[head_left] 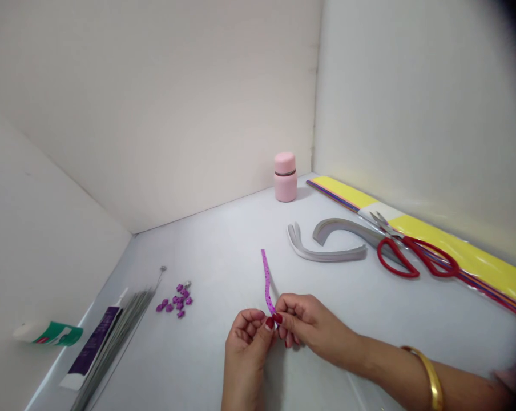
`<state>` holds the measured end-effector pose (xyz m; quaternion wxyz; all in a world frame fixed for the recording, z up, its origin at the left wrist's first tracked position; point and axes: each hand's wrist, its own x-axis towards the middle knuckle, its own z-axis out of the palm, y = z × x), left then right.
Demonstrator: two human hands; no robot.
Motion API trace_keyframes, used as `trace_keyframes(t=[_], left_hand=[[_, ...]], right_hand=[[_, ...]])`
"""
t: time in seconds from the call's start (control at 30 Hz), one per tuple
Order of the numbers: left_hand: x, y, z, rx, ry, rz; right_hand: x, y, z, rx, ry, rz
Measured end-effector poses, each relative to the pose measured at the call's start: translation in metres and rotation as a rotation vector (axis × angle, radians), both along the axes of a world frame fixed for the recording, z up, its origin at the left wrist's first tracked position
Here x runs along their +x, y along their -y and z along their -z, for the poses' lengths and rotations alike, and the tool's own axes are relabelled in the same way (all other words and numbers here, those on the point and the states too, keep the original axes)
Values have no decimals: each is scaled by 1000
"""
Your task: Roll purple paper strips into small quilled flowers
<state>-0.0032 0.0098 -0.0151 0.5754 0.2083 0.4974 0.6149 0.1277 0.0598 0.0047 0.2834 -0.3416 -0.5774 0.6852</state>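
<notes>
A narrow purple paper strip (266,279) with small dark dots rises from between my hands, its upper end free and its lower end pinched. My left hand (246,348) holds that lower end between thumb and fingertips. My right hand (303,322) grips the strip from the other side, its fingertips touching those of my left hand. Both hands have dark red nails, and a gold bangle (427,377) circles my right wrist. The part of the strip inside my fingers is hidden.
A small heap of purple paper pieces (174,301) lies left of my hands. Further left are a green-and-white tube (48,333), a purple-labelled tube (91,342) and a bundle of thin grey strips (125,317). To the right lie curved grey strips (326,246), red-handled scissors (412,257), a yellow paper pack (455,242) and a pink jar (285,177).
</notes>
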Motion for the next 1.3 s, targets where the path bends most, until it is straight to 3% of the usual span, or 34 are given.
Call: trace_keyframes(t=[0.2,0.33,0.43,0.63,0.83,0.97,1.03,1.1,1.2,1.23,1.3], left_hand=[[0,0,-10,-14,36,73],[-3,0,-17,-57,-71,166],[-6,1,-19,-65,-156,109],[-2,2,-12,-33,-62,141],[-3,2,-15,20,-203,76],[-4,6,-19,74,-227,144],[-4,8,-20,86,-341,125],[-5,11,-21,146,-580,-16],[-10,12,-23,443,-1117,-202],[-14,11,-23,560,-1304,-171],[-20,9,-26,685,-1587,11]], right_hand=[[1,-1,2,-17,-22,-42],[2,-3,2,-28,-25,-61],[1,-4,1,-57,-40,-23],[0,-4,0,-51,-48,-40],[0,-2,2,-63,-73,-29],[-2,1,1,-125,-86,-56],[-2,2,0,-122,-85,-53],[-2,2,-3,-112,-83,-55],[1,1,-6,-61,-93,-85],[2,0,-7,-15,-97,-102],[4,0,-8,114,-81,-127]])
